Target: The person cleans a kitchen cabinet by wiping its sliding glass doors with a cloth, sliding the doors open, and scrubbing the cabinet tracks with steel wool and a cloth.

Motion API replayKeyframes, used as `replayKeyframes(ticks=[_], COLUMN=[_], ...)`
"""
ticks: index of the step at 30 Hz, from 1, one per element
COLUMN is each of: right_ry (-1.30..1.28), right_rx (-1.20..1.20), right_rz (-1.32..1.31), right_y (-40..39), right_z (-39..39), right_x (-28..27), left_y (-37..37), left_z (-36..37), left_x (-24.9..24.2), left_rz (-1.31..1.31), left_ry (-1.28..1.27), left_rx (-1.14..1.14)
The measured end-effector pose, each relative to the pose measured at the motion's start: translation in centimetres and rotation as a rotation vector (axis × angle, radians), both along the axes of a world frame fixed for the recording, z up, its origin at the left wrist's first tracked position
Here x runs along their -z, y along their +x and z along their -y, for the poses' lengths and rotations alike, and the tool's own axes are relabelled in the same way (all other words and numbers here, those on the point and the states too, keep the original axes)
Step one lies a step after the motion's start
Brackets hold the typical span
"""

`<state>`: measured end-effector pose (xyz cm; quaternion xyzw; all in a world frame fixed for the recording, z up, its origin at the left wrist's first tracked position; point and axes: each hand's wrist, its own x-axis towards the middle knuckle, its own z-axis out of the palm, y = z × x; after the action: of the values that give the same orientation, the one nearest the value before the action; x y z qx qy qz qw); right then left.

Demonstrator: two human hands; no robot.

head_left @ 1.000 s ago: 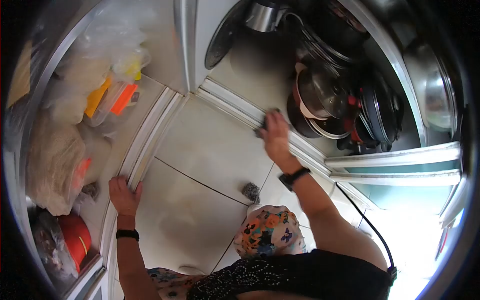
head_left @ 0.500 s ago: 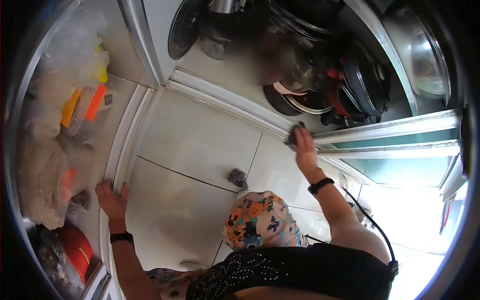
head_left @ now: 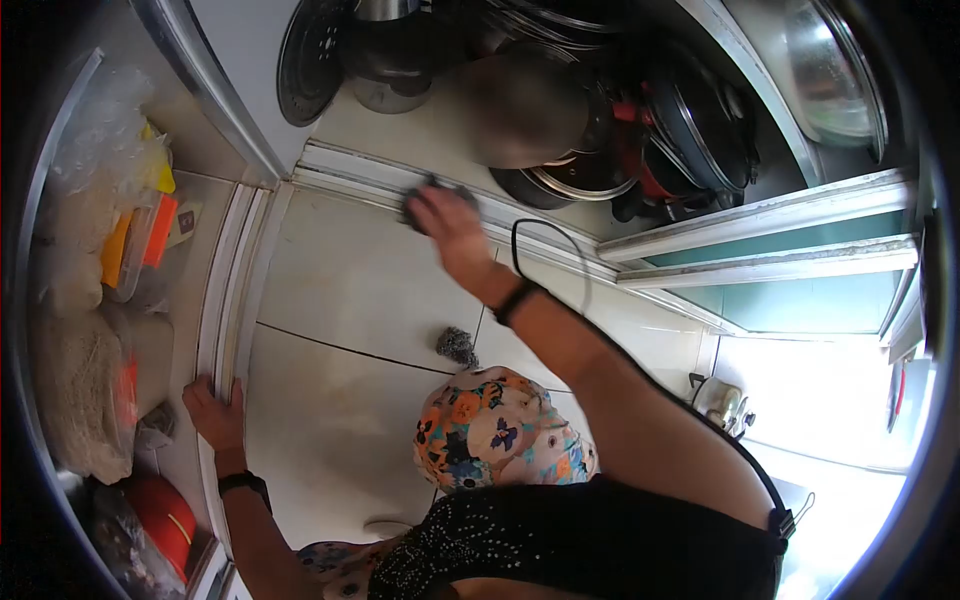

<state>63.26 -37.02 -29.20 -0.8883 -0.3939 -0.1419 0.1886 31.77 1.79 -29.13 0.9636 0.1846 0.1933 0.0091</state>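
My right hand presses a dark steel wool scrubber onto the white sliding-door track of the pot cupboard; the palm hides part of the scrubber. A second grey steel wool scrubber lies on the tiled floor, close to my patterned trouser knee. At the left, my left hand rests on another white track, thumb apart from the fingers, with nothing held.
Behind the right track stand stacked pots and pans and a perforated dark lid. On the left shelf are bagged goods and a red bowl. Sliding glass panels and a metal pot are at the right.
My right hand has slid leftward along the cupboard track with the steel wool scrubber. My left hand remains on its track. The view has shifted slightly.
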Motion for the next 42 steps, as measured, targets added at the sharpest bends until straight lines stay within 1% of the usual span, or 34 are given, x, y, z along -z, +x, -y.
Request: replayKeyframes(ticks=[1, 2, 4, 5, 7, 9, 10, 11, 13, 14, 15, 17, 18, 19, 21, 22, 23, 25, 27, 29, 31, 33, 34, 35, 36, 37, 38, 39, 42], right_ry=[-0.012, 0.052, -0.192, -0.349, -0.465, -0.611, -0.685, -0.687, -1.071, -1.051, -1.054, -1.209, -1.049, -1.052, -1.066, -0.972, -0.977, -0.739, -0.302, -0.012, 0.066, -0.048, -0.136, -0.123, -0.131, -0.234, -0.257, -0.286, -0.280], right_rx=[0.073, 0.083, 0.266, 0.321, 0.313, 0.278, 0.338, 0.332, 0.479, 0.465, 0.456, 0.463, 0.527, 0.521, 0.675, 0.703, 0.693, 0.619, 0.244, 0.007, -0.048, -0.047, -0.073, -0.068, -0.032, 0.009, 0.054, 0.097, 0.072], right_rz=[-0.086, 0.066, -0.016, -0.037, -0.075, 0.050, 0.070, 0.076, 0.024, 0.104, 0.099, -0.285, -0.172, -0.178, -0.390, -0.301, -0.294, -0.087, 0.032, -0.025, -0.029, 0.110, 0.075, -0.001, -0.018, -0.002, -0.021, -0.045, -0.046], right_y=[-0.7, -1.2, -3.7, -4.2, -3.8, -2.4, -1.5, -0.6, 1.6, 2.8, 4.0, 6.0, 5.6, 5.3, 5.4, 5.0, 3.7, 0.2, -1.1, -1.8, -0.5, 0.3, -0.1, 0.2, -0.6, -1.4, -3.1, -3.9, -4.7], right_z=[3.6, 8.7, 17.0, 19.6, 21.5, 19.9, 19.5, 19.6, 19.7, 21.1, 21.7, 21.7, 21.5, 21.1, 19.7, 20.6, 19.7, 15.0, 10.3, 3.3, -0.4, 0.6, 2.6, 6.2, 10.2, 14.7, 18.6, 20.5, 15.4], right_x=[-0.4, 1.5, -0.4, -1.8, -5.8, -9.8, -10.2, -9.9, -7.1, -4.9, -4.2, -3.6, -3.4, -3.1, -3.4, -1.7, -2.0, -2.7, -1.9, -3.8, -3.8, -4.1, -5.2, -3.5, -2.8, -2.4, -3.0, -3.3, -4.9], left_y=[-0.1, -0.3, -0.3, -0.3, 0.2, 0.2, 0.1, -0.1, -0.4, -0.7, -0.7, -0.4, -0.5, -0.5, -0.3, -0.2, -0.3, 0.2, 0.1, 0.1, -0.1, -0.5, -0.6, -0.5, -0.8, -0.7, -0.2, 0.1, -0.2], left_z=[-0.2, -0.3, -0.5, -0.4, 0.1, -0.1, -0.2, -0.2, -0.6, -0.7, -0.6, -0.3, -0.4, -0.4, -0.5, -0.5, -0.5, -0.1, 0.0, -0.3, -0.6, -0.6, -0.6, -0.4, 0.0, 0.2, 0.0, -0.1, 0.2], left_x=[0.1, 0.3, 0.6, 0.7, 0.6, 0.5, 0.4, 0.5, 0.6, 0.6, 0.5, 0.3, 0.2, 0.2, 0.4, 0.5, 0.7, 0.0, -0.2, 0.5, 0.8, 0.4, 0.1, 0.0, -0.3, -0.5, -0.5, -0.4, -0.2], left_rz=[0.012, 0.022, 0.008, -0.006, 0.011, 0.030, 0.033, 0.037, 0.061, 0.075, 0.067, 0.069, 0.057, 0.036, 0.023, 0.038, 0.050, 0.064, 0.076, 0.042, 0.038, 0.025, 0.009, -0.004, -0.010, 0.003, 0.027, 0.026, -0.023], left_ry=[0.001, -0.001, -0.037, -0.064, -0.078, -0.076, -0.068, -0.061, -0.061, -0.061, -0.063, -0.131, -0.131, -0.152, -0.177, -0.143, -0.107, -0.086, -0.057, -0.140, -0.124, -0.116, -0.132, -0.152, -0.155, -0.157, -0.156, -0.161, -0.151], left_rx=[0.021, 0.041, 0.025, 0.010, -0.003, -0.005, 0.006, 0.015, 0.032, 0.062, 0.057, 0.021, 0.020, 0.015, 0.006, 0.011, 0.012, 0.026, 0.053, -0.013, -0.002, 0.005, -0.003, -0.018, -0.039, -0.030, -0.022, -0.043, -0.070])
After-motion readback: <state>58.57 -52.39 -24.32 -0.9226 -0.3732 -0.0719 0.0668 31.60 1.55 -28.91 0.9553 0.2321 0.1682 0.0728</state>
